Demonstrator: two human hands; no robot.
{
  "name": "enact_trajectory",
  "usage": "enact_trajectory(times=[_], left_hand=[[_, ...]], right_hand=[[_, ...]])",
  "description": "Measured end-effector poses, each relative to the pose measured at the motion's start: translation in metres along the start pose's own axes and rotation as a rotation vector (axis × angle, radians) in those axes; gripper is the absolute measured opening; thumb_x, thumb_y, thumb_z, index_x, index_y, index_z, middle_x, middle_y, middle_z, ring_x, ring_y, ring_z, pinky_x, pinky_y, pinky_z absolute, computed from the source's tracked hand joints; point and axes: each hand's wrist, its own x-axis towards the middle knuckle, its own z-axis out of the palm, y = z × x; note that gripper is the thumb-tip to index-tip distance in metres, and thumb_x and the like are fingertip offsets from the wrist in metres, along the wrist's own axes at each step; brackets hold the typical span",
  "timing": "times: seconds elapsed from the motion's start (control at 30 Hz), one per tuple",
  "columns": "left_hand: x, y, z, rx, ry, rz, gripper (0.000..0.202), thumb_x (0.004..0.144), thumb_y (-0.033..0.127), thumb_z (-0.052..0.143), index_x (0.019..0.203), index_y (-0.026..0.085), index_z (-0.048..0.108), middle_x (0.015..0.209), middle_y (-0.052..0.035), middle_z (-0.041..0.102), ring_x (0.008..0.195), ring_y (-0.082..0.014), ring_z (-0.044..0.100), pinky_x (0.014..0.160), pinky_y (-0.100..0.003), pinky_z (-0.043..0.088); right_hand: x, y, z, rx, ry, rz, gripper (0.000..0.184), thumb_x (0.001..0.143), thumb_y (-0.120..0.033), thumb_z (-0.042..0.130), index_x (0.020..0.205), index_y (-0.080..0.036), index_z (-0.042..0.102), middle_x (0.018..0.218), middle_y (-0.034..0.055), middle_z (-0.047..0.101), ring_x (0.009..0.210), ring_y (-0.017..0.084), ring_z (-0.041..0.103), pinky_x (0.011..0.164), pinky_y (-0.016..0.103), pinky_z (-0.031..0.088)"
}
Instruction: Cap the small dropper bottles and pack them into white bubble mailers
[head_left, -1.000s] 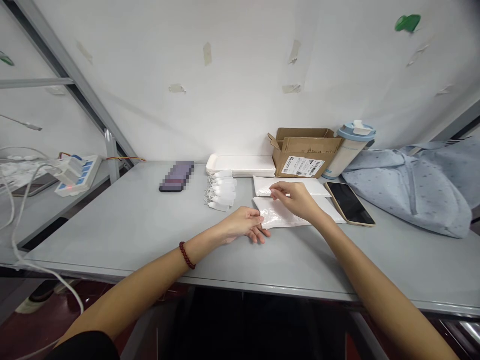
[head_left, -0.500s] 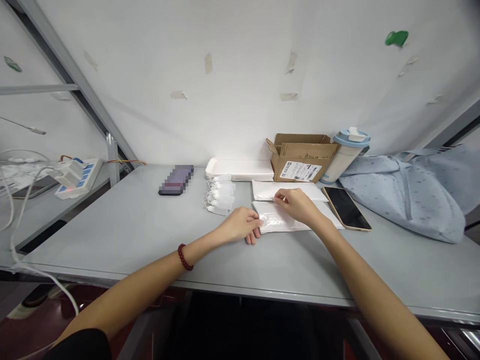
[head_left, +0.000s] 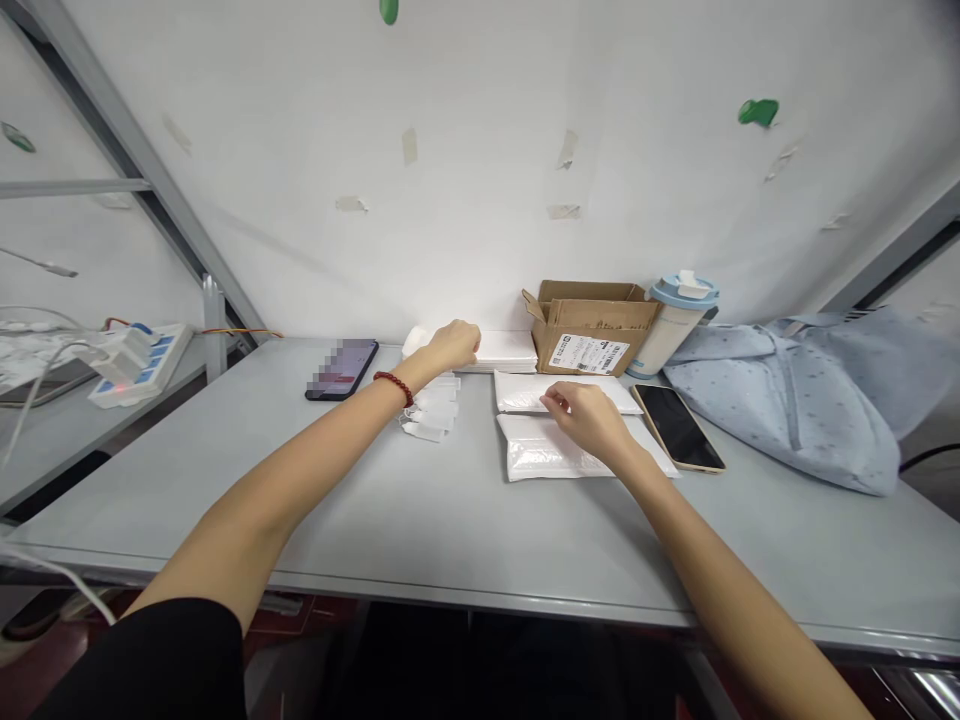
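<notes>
My left hand (head_left: 454,345), a dark red bead bracelet on its wrist, is curled over the stack of white padded envelopes (head_left: 510,350) by the wall. Its fingertips point down out of sight, so what it grips, if anything, is hidden. Below that forearm lies a row of small white tags with loops (head_left: 433,412), partly covered. My right hand (head_left: 589,412) has thumb and fingers drawn together, with nothing visible between them. It hovers at or rests on two white padded envelopes, a rear one (head_left: 517,392) and a front one (head_left: 547,455) with a shiny clear pouch.
An open cardboard box (head_left: 592,325) and a blue-lidded tumbler (head_left: 671,325) stand against the wall. A phone (head_left: 681,428) and a pale blue cloth bag (head_left: 787,410) lie at right. Another phone (head_left: 341,370) lies left; beyond it is a power strip (head_left: 142,368) with cables.
My left hand has left the front envelope's left edge and moved up and left to the stack at the back. My right hand stays over the two envelopes. The view has shifted slightly.
</notes>
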Motion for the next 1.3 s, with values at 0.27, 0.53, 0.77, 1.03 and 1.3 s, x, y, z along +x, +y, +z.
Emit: enact_trajectory(times=[0.27,0.53,0.77,1.03,1.3], left_hand=[[0.005,0.003,0.010,0.104,-0.021,0.025,0.024,0.072,0.003,0.050,0.084,0.009,0.070,0.086,-0.0180,0.068,0.081,-0.0263,0.064,0.070,-0.031,0.043],[-0.006,0.007,-0.008,0.180,0.103,-0.011,0.029,0.083,0.008,0.040,0.101,0.005,0.062,0.094,-0.0213,0.065,0.091,-0.0302,0.062,0.072,-0.034,0.042],[-0.066,0.006,-0.012,0.176,0.382,-0.138,0.023,0.090,0.016,0.036,0.099,0.012,0.057,0.086,-0.0133,0.066,0.079,-0.0256,0.064,0.063,-0.030,0.039],[-0.119,0.036,0.016,-0.172,0.529,-0.002,0.029,0.095,0.021,0.030,0.097,0.015,0.059,0.117,-0.0135,0.063,0.099,-0.0225,0.062,0.072,-0.028,0.041],[-0.131,0.074,0.024,-0.608,0.249,0.302,0.028,0.092,0.026,0.038,0.098,0.018,0.065,0.123,-0.0140,0.060,0.107,-0.0250,0.059,0.093,-0.036,0.043]], right_hand=[[-0.010,-0.020,0.005,0.107,-0.169,-0.179,0.023,0.086,-0.041,0.054,0.081,-0.019,0.060,0.057,-0.0002,0.062,0.054,0.014,0.054,0.053,0.024,0.029],[-0.017,-0.043,0.031,-0.225,-0.078,-0.336,0.030,0.094,-0.038,0.039,0.086,-0.015,0.057,0.072,0.0092,0.068,0.059,0.018,0.060,0.049,0.028,0.022],[-0.011,-0.034,0.039,-0.168,0.185,-0.372,0.026,0.093,-0.032,0.038,0.083,-0.016,0.056,0.071,0.0078,0.063,0.060,0.018,0.058,0.053,0.029,0.034],[-0.014,-0.032,0.015,-0.188,0.647,-0.455,0.026,0.089,-0.023,0.046,0.115,-0.018,0.050,0.114,0.0150,0.054,0.105,0.027,0.050,0.087,0.041,0.042],[-0.016,-0.031,0.014,-0.324,0.480,-0.337,0.031,0.087,-0.008,0.036,0.109,-0.017,0.058,0.111,0.0153,0.059,0.097,0.026,0.052,0.075,0.037,0.043]])
